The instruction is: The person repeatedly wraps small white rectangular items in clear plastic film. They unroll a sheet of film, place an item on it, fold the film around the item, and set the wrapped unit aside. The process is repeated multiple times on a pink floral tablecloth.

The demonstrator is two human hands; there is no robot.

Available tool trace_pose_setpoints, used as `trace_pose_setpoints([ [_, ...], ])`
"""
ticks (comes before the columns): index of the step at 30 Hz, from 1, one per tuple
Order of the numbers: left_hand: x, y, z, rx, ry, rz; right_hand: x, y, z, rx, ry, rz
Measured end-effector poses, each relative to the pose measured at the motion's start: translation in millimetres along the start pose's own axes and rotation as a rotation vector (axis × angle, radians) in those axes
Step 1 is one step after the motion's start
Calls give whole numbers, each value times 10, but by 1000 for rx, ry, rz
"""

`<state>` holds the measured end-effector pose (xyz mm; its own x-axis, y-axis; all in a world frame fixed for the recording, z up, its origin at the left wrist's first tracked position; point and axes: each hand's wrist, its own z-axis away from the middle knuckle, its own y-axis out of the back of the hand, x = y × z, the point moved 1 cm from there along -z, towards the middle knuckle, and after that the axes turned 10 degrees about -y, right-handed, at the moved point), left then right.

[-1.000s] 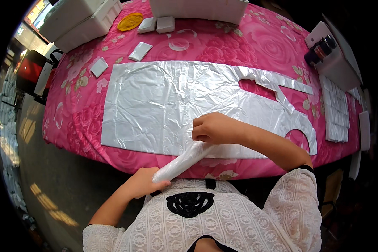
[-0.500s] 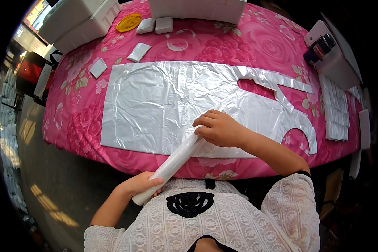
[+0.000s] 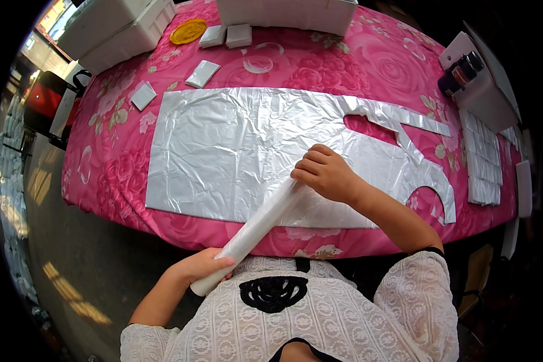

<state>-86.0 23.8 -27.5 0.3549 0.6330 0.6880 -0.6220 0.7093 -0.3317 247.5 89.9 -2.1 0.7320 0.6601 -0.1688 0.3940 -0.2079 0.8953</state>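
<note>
— What is being held, and how?

— A white roll (image 3: 253, 232) is being held at both ends. Its near end is being gripped by the left hand (image 3: 202, 265), fingers closed around it just in front of the white lace top (image 3: 320, 314). Its far end is being pressed by the right hand (image 3: 326, 175), fingers curled over it and closed on the roll.

— Where is the roll being kept?

— It is being held slanted, from the person's chest up to the near edge of the silver sheet (image 3: 241, 151), where its far end is touching the sheet.

— And what is being shown around it?

— The silver sheet is being displayed flat on a pink flowered tablecloth (image 3: 356, 66), with curved pieces cut out of its right part. Small white squares (image 3: 202, 73) are being seen beyond the sheet on the left, near a yellow round lid (image 3: 188, 30). White boxes (image 3: 283, 12) are being seen at the far edge, and a stack of white squares (image 3: 482, 163) at the right.
</note>
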Motion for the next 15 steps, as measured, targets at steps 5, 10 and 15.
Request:
trace_pose_setpoints([
  [5, -61, 14, -28, -81, -17, 183, -21, 4, 105, 127, 57, 194],
  [10, -143, -3, -65, -38, 8, 213, -13, -7, 167, 140, -122, 162],
  [15, -50, -103, -69, 34, -9, -79, -450, 147, -93, 175, -304, -224],
])
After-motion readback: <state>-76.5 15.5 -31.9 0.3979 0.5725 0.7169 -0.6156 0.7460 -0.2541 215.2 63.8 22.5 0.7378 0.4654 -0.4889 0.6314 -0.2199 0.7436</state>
